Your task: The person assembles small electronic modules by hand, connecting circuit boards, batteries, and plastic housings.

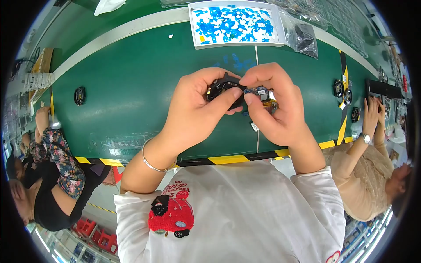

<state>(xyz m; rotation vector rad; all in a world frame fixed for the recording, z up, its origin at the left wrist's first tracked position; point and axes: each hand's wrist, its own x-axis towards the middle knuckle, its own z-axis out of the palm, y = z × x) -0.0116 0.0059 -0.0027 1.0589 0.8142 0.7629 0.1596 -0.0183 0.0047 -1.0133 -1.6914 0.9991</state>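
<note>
My left hand [199,107] grips a small black round part [221,85] over the green work surface [127,83]. My right hand [276,103] meets it from the right, thumb and fingers pinched on the same part and on a small circuit piece with blue and orange bits [263,93] beside it. Both hands hide most of the part. A thin silver bangle [151,162] circles my left wrist.
A white tray of several blue pieces [234,24] lies at the far side, with a clear bag holding a dark item [302,37] to its right. A black round part [80,95] sits far left; more black parts [342,90] far right. Co-workers sit on both sides.
</note>
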